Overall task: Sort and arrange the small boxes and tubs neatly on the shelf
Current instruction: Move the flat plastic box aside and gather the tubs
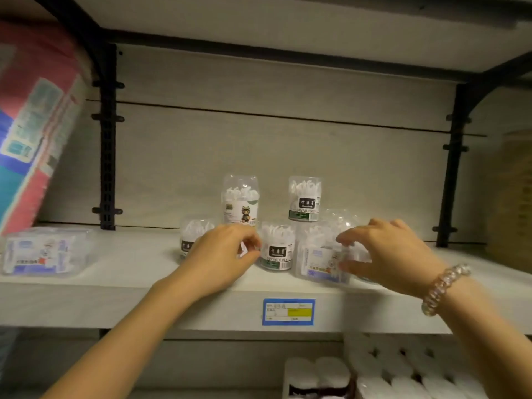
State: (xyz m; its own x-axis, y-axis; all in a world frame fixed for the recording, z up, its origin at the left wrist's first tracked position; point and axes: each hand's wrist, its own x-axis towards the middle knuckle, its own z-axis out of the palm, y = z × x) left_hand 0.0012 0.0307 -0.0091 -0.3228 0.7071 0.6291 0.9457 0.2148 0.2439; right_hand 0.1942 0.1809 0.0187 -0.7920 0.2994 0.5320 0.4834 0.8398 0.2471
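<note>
Several clear dental-floss tubs stand in a cluster on the pale shelf (121,272). Two are stacked on top: one with a cartoon label (240,201) and one with a black-and-green label (305,198). Below stand a left tub (191,236), a middle tub (277,249) and a clear box with a blue-white label (321,254). My left hand (221,257) reaches in front of a tub between the left and middle ones, fingers curled around it. My right hand (385,254) grips the clear box's right side, thumb below. A clear dome tub (339,218) shows behind its fingers.
A flat clear pack (43,250) lies at the shelf's left end, below a leaning pink and blue package (31,122). Black brackets (108,139) flank the bay. A blue price tag (288,311) sits on the shelf edge. White rolls (388,370) fill the lower shelf.
</note>
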